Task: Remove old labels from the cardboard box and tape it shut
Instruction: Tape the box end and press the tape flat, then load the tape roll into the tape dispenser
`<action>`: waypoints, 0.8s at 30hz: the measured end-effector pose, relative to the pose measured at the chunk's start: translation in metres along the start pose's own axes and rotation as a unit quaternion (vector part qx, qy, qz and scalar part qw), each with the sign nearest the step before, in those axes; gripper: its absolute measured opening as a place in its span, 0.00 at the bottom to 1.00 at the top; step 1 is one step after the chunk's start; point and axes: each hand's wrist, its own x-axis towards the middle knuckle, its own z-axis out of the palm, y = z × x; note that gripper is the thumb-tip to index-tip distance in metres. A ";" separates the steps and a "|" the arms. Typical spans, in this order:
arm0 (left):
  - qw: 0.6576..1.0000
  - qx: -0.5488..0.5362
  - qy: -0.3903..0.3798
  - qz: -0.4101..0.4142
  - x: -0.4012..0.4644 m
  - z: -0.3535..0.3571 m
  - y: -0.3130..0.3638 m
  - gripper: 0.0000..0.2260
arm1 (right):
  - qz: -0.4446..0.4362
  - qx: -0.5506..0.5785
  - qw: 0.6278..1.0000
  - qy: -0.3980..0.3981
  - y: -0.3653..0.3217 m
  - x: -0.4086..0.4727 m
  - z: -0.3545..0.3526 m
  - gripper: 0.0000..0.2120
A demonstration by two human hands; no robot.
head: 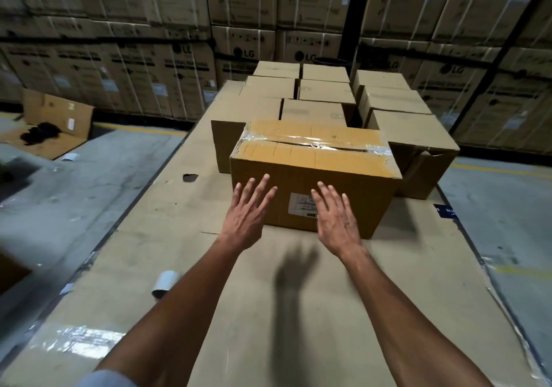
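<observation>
One brown rectangular cardboard box stands on the cardboard-covered desk, nearest the person. Its top seam carries one strip of wrinkled clear tape. One white printed paper label is stuck on its near side face.

Behind it, about nine plain cardboard boxes are grouped in rows toward the far end of the desk; the exact count is uncertain where they overlap.

Two bare hands are in view. The left hand is spread flat, its fingers splayed in front of the box's near face left of the label, holding nothing; contact with the box cannot be confirmed. The right hand is likewise spread and empty, its fingers overlapping the label's right part.

Two curled white paper pieces are noted: one on the desk's left edge, one on the grey concrete floor. One flattened cardboard sheet lies on the floor, left.
</observation>
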 end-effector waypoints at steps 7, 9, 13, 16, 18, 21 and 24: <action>0.994 0.011 -0.064 -0.085 -0.106 0.023 -0.016 0.39 | -0.037 0.097 0.993 -0.049 -0.070 -0.051 0.022 0.33; 0.991 0.000 -0.086 -0.105 -0.135 0.032 -0.026 0.38 | -0.040 0.118 0.990 -0.070 -0.091 -0.066 0.029 0.33; 0.989 -0.013 -0.092 -0.112 -0.178 0.050 -0.057 0.36 | -0.027 0.156 0.981 -0.111 -0.136 -0.084 0.043 0.29; 0.988 -0.049 -0.101 -0.104 -0.193 0.056 -0.087 0.33 | -0.011 0.186 0.972 -0.141 -0.170 -0.083 0.056 0.26; 0.986 -0.074 -0.113 -0.094 -0.201 0.060 -0.107 0.31 | 0.002 0.201 0.965 -0.168 -0.196 -0.079 0.066 0.24; 0.985 -0.107 -0.118 -0.058 -0.214 0.069 -0.135 0.28 | 0.057 0.222 0.949 -0.215 -0.234 -0.074 0.081 0.21; 0.987 -0.130 -0.095 -0.029 -0.228 0.085 -0.162 0.25 | 0.130 0.251 0.925 -0.254 -0.266 -0.076 0.100 0.19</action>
